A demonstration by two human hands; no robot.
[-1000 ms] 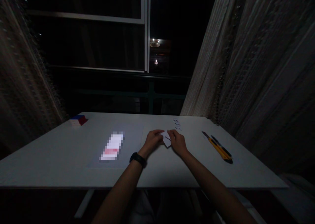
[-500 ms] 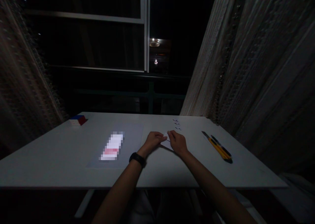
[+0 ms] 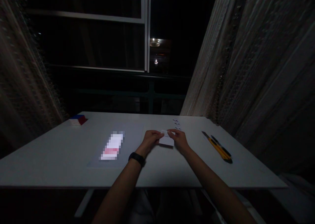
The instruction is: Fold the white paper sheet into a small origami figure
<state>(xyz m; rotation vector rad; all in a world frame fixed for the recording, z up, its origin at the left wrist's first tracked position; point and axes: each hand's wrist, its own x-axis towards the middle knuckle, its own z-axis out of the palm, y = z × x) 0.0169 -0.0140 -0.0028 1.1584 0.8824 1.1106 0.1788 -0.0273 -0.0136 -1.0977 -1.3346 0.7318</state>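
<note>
Gripping small white paper point(image 3: 166, 141) with left hand point(image 3: 150, 140) and right hand point(image 3: 179, 140) at opposite sides, so match thumb pressure and avoid buckling it.

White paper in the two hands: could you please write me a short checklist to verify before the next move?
1. Left hand has a grip on the white paper: ok, thumb on it.
2. Right hand has a grip on it too: ok.
3. Paper's edges aligned: cannot tell; fingers cover part, and the picture is dark.
4. Yellow cutter away from both hands: ok, it lies to their right.
5. Cutter's blade drawn in: not ok, it appears to stick out.
</note>
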